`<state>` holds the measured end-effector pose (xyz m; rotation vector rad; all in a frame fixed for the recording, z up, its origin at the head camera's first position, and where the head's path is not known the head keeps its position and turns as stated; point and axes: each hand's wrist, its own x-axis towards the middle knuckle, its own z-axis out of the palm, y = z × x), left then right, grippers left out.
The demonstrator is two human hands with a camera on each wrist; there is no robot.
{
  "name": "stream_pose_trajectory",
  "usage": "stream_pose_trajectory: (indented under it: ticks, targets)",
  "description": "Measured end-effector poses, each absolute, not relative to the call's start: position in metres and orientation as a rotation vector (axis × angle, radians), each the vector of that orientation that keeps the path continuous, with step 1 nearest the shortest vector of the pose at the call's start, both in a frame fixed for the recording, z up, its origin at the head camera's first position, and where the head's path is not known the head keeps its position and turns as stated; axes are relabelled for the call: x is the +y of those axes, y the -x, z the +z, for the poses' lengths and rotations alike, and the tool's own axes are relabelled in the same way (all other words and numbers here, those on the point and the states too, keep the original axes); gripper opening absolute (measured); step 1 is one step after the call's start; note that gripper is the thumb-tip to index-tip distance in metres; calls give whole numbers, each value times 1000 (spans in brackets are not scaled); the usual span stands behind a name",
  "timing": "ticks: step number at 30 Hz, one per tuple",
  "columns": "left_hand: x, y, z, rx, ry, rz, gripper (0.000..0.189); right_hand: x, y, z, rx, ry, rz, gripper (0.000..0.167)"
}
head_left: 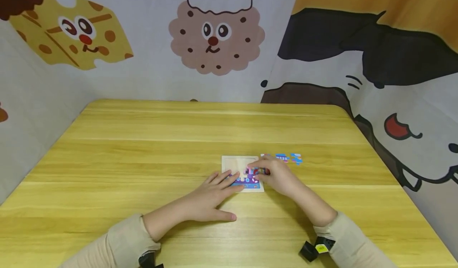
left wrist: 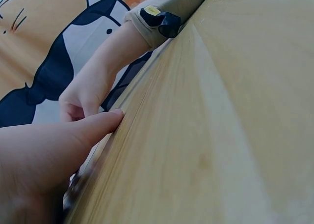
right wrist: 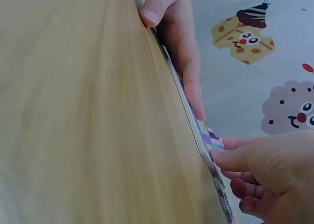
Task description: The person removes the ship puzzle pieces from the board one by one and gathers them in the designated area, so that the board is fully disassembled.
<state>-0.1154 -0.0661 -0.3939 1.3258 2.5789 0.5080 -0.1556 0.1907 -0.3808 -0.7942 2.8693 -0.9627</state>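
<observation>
A small square jigsaw puzzle board (head_left: 237,160) lies on the table, its lower part filled with purple and blue pieces and its upper left bare. My left hand (head_left: 209,199) rests with spread, straight fingers over the board's left side, thumb on the wood. At the board's right side, my right hand (head_left: 280,177) pinches a puzzle piece (right wrist: 216,141) between thumb and index finger. Pink and dark colours show on that piece in the right wrist view, where it stands tilted at the board. The left wrist view shows the left thumb (left wrist: 100,127) but hides the board.
Several loose puzzle pieces (head_left: 281,157) lie just behind the right hand, one partly covered by it. The wooden table (head_left: 150,140) reaches back to a cartoon-printed curtain (head_left: 143,81). Black wrist devices (head_left: 308,251) sit at both cuffs.
</observation>
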Motion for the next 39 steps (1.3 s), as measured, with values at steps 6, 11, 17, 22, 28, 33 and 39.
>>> stream_pose_trajectory:
  ticks: [6,11,17,22,28,33,39]
  targets:
    - [-66,115,-395,2574,-1319,519,78,193,157,-380,2892,871,-998,31]
    - [-65,116,-395,2577,-1307,517,77,194,156,-379,2884,875,-1051,29]
    - [-65,116,-395,2584,-1307,515,77,194,155,-376,2885,826,-1105,28]
    - [-65,116,-395,2585,-1305,513,77,196,153,-373,2866,799,-1172,27]
    - [-64,116,-395,2591,-1303,497,78,207,149,-371,2841,786,-1270,29]
    - [-65,116,-395,2594,-1298,481,78,222,148,-370,2822,783,-1377,29]
    - [-65,115,-393,2587,-1298,495,78,242,147,-370,2817,706,-1420,28]
